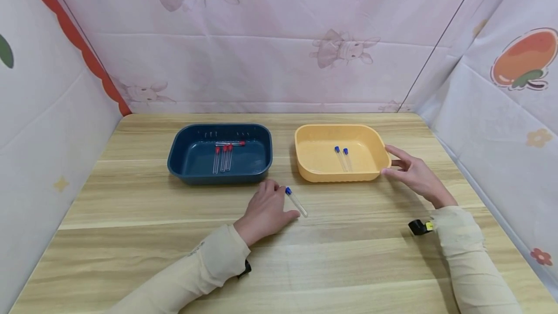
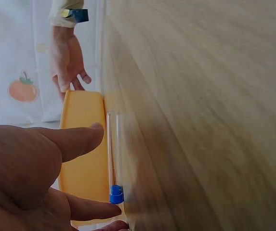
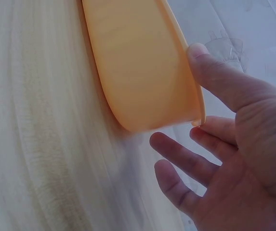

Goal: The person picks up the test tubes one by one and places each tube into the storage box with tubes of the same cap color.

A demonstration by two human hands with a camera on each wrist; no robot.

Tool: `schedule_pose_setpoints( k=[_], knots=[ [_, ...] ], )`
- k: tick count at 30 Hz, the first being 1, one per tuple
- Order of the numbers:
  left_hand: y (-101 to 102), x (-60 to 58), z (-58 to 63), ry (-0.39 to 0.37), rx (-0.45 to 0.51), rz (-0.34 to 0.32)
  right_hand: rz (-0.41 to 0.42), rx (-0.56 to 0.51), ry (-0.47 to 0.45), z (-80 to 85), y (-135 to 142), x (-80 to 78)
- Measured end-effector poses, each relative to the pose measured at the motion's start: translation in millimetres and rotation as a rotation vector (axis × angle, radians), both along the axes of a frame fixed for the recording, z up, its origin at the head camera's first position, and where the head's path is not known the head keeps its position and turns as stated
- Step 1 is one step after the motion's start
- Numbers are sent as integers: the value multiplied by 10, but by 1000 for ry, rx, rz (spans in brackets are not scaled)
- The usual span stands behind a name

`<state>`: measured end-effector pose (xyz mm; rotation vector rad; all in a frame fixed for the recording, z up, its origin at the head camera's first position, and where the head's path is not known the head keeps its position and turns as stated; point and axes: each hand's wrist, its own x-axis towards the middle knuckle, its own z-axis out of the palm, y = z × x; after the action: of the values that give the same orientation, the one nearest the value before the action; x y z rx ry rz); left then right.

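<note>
A clear test tube (image 1: 298,203) with a blue cap lies slanted on the table in front of the trays. Beside it is my left hand (image 1: 267,210), palm down, thumb and fingers spread apart; in the left wrist view a fingertip is right at the blue cap (image 2: 116,194). My right hand (image 1: 414,176) touches the right end of the yellow tray (image 1: 337,177), thumb at the near corner and forefinger farther back. In the right wrist view its thumb (image 3: 199,52) rests on the rim while the other fingers extend loosely. Two blue-capped tubes (image 1: 342,159) lie inside that tray.
A dark blue tray (image 1: 220,179) stands left of the yellow one and holds several red-capped tubes (image 1: 223,159). Printed cloth walls (image 1: 261,71) enclose the table (image 1: 340,265) at the back and both sides.
</note>
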<state>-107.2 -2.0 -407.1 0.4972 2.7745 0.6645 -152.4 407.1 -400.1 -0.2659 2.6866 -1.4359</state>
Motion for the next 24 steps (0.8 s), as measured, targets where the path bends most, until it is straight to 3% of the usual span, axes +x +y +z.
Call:
schedule_pose_setpoints(
  k=[24],
  knots=[
    [199, -20, -59, 67, -80, -51, -19, 21, -21, 38, -29, 6]
  ],
)
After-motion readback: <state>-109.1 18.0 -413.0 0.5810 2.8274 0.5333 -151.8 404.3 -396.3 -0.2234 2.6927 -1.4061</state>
